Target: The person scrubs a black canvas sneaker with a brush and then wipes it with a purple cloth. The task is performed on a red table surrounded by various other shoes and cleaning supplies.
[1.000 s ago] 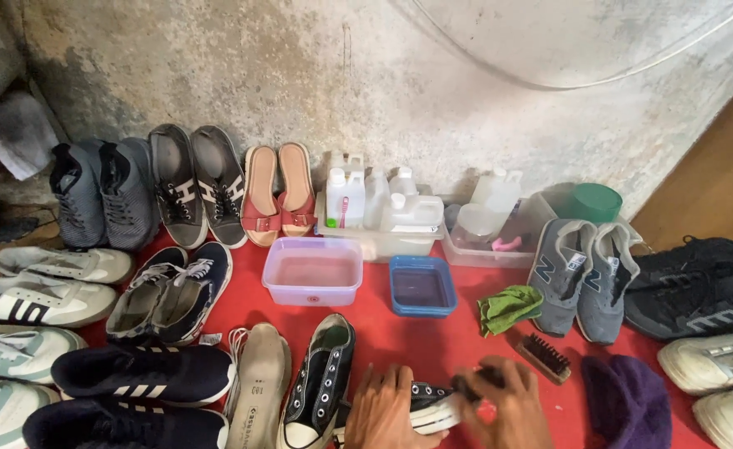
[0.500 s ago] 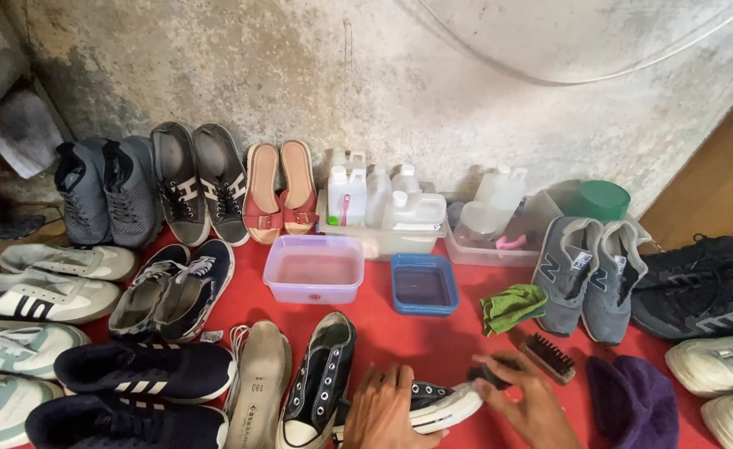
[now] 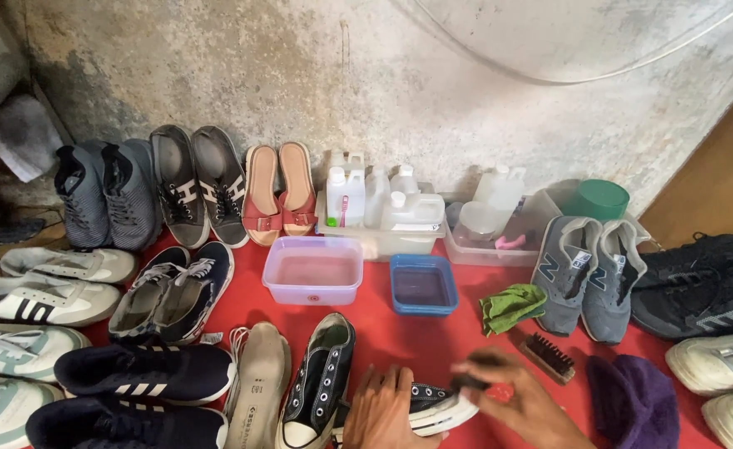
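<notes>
Red mat (image 3: pixel 400 341) on floor, back edge against wall. Along back edge: grey sneakers (image 3: pixel 100 195), dark lace-ups (image 3: pixel 196 187), red sandals (image 3: pixel 279 191), tray of white bottles (image 3: pixel 379 208). Mid mat: lilac tub (image 3: pixel 312 270), blue tub (image 3: pixel 422 285), green rag (image 3: pixel 510 308), brush (image 3: pixel 548 357). Right edge: grey trainers (image 3: pixel 587 278), purple cloth (image 3: pixel 633 403). Front edge: black canvas shoe (image 3: pixel 321 382), insole (image 3: pixel 258 387). Left edge crowded, white and navy sneakers (image 3: pixel 171 291).

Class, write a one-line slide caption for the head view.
Left hand steadies a black sneaker while right hand scrubs it, shoes all around.
</notes>
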